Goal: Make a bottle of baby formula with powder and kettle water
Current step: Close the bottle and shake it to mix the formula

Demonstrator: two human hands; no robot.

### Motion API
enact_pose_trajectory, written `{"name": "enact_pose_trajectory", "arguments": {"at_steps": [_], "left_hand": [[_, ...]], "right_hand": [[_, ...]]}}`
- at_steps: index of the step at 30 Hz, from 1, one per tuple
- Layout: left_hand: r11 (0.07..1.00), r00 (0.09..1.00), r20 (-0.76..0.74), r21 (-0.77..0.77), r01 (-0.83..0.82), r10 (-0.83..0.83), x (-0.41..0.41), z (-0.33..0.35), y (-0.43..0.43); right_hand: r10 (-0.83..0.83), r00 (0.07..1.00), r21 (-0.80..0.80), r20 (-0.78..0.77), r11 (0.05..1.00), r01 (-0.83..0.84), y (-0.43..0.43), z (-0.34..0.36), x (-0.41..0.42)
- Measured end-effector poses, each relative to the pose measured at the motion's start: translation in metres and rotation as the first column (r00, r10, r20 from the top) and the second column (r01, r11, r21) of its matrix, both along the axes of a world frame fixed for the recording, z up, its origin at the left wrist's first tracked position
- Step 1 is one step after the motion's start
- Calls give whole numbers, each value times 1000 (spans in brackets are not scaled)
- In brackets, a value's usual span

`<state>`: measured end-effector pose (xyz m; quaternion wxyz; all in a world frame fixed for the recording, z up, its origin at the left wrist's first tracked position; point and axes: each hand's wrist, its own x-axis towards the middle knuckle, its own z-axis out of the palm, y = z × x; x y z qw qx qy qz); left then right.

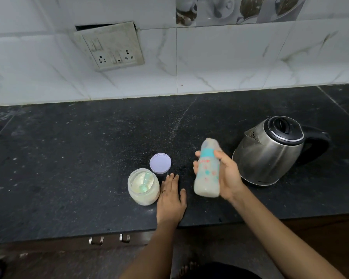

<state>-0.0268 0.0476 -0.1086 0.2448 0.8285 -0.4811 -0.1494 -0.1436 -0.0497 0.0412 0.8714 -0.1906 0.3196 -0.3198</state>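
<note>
My right hand grips a baby bottle with a teal collar and a clear cap, held above the counter and blurred; milky liquid fills it. My left hand lies flat on the black counter, fingers apart, holding nothing. Just left of it stands an open jar of pale formula powder with a green scoop inside. The jar's lilac lid rests on the counter behind it. A steel kettle with a black lid and handle stands to the right of the bottle.
A tiled wall with a switch and socket plate rises behind the counter. Drawer handles show under the front edge. A bare foot is on the floor below.
</note>
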Motion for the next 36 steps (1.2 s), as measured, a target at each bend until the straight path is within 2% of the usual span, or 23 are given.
{"name": "enact_pose_trajectory", "arguments": {"at_steps": [2, 4, 9, 12, 17, 20, 22, 25, 26, 27, 29, 30, 32, 34, 36], "left_hand": [[1000, 1000, -2, 7, 0, 0, 0, 1, 0], [1000, 1000, -2, 1, 4, -4, 0, 1, -1], [1000, 1000, -1, -2, 6, -6, 0, 2, 0], [1000, 1000, 3, -5, 4, -4, 0, 4, 0], [1000, 1000, 20, -20, 8, -8, 0, 2, 0], [1000, 1000, 17, -26, 6, -6, 0, 1, -1], [1000, 1000, 19, -28, 8, -7, 1, 0, -1], [1000, 1000, 16, -30, 6, -6, 0, 1, 0], [1000, 1000, 14, -30, 1, 0, 0, 1, -1], [1000, 1000, 12, -25, -4, 4, -1, 2, -1], [1000, 1000, 16, -17, -3, 3, -1, 2, 0], [1000, 1000, 21, -16, 0, 0, -1, 1, 0], [1000, 1000, 20, -16, 1, -1, -1, 2, 0], [1000, 1000, 20, -17, -1, 2, -1, 3, 0], [1000, 1000, 19, -23, -3, 4, -1, 4, 0]], "right_hand": [[109, 992, 96, 70, 989, -116, 0, 4, -2], [52, 985, 237, 163, 967, -90, -4, 7, 0], [-96, 990, 302, 108, 951, 60, -11, 17, 15], [-105, 987, 391, 122, 919, 49, -13, 23, 12], [-9, 985, 370, 171, 927, -56, -22, 16, -1], [-82, 987, 409, 137, 912, 19, -24, 24, -1], [-67, 994, 365, 88, 931, 30, -24, 30, -3], [103, 974, 276, 202, 948, -158, -19, 37, -5], [119, 968, 242, 221, 955, -172, -20, 37, -3], [70, 977, 255, 201, 959, -121, -22, 37, 0], [-112, 970, 377, 217, 926, 23, -26, 24, 0], [-151, 954, 441, 258, 897, 23, -28, 15, -1], [-47, 947, 368, 318, 926, -78, -26, 3, -6], [12, 972, 253, 235, 965, -73, -24, -3, -9], [-79, 963, 286, 257, 958, 3, -25, -13, -12]]}}
